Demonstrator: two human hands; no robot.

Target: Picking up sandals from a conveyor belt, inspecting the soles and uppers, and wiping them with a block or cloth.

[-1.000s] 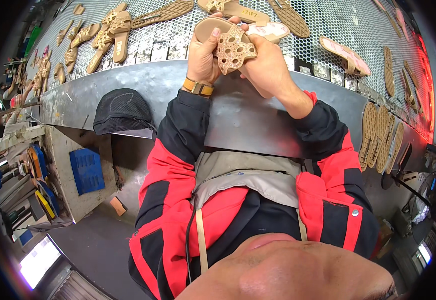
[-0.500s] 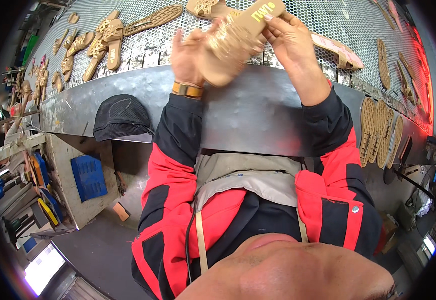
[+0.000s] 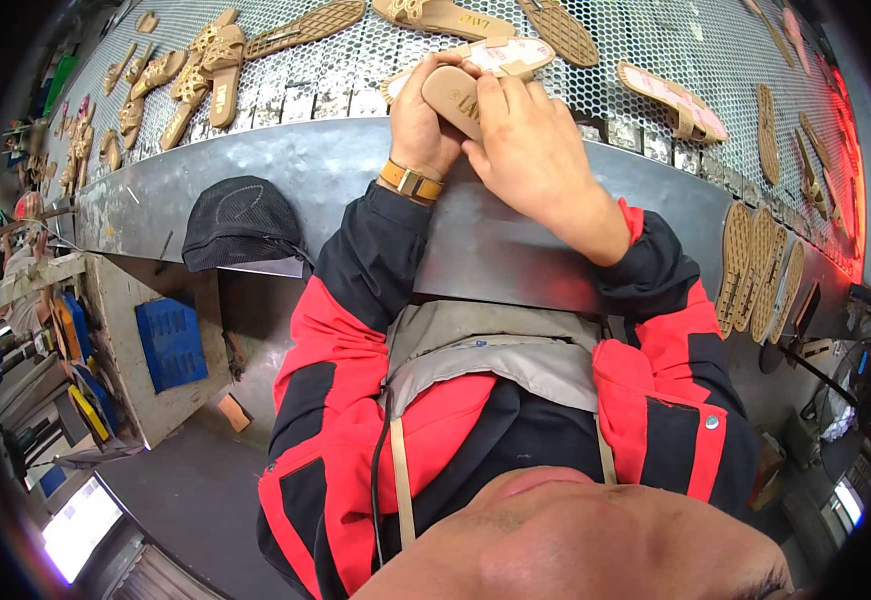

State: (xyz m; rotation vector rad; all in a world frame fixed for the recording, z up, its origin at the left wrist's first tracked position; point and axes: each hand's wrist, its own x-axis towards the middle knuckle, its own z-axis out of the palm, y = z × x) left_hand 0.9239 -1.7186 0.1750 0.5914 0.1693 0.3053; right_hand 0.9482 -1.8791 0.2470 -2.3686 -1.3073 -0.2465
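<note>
Between my hands is a tan slide sandal (image 3: pixel 452 97), tilted, its rounded heel end towards my left hand. My left hand (image 3: pixel 419 128) is closed round its left side and underside. Over the rest of it lies my right hand (image 3: pixel 536 140), fingers bent onto the insole and covering the front part. Just beyond them, a pale-bottomed sandal upper (image 3: pixel 504 55) rests upside down on the metal mesh. A tan patterned outsole (image 3: pixel 562 32) and another tan sandal (image 3: pixel 441 17) with a cut-out strap lie farther back.
The mesh conveyor (image 3: pixel 356 72) carries several tan sandals (image 3: pixel 224 75) at left and a pale-bottomed upper (image 3: pixel 671 98) at right. A smooth metal ledge (image 3: pixel 306 150) runs along its near side. A black mesh cap (image 3: pixel 244 222) sits there, and several outsoles (image 3: pixel 749 265) stand at right.
The sandal has turned round and come lower, its heel now near my left hand. My right hand has shifted from the heel to over its front. The left grip has moved right.
</note>
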